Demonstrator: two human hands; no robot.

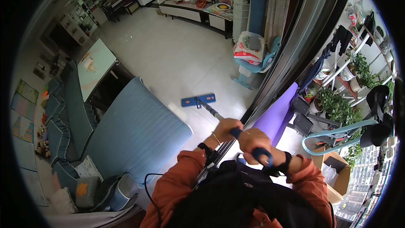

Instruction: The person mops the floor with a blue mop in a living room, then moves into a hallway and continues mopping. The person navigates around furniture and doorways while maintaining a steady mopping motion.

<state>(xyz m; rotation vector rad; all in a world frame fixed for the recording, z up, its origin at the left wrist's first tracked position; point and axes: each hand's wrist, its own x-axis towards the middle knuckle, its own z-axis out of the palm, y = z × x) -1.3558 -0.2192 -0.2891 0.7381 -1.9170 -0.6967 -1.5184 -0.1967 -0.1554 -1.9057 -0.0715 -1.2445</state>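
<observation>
Apparently the mopping is under way: the blue flat mop (207, 98) has its head on the pale floor (181, 55) near the frame's centre, and the left hand (226, 129) and right hand (255, 140), right of lower centre, are both wrapped around its handle. How much floor is done or left, I can't tell.

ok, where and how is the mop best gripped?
Probably by the handle, from its upper end, right hand above left hand: it's long, thin and slants up from the wide, flat mop head down at the floor.
</observation>
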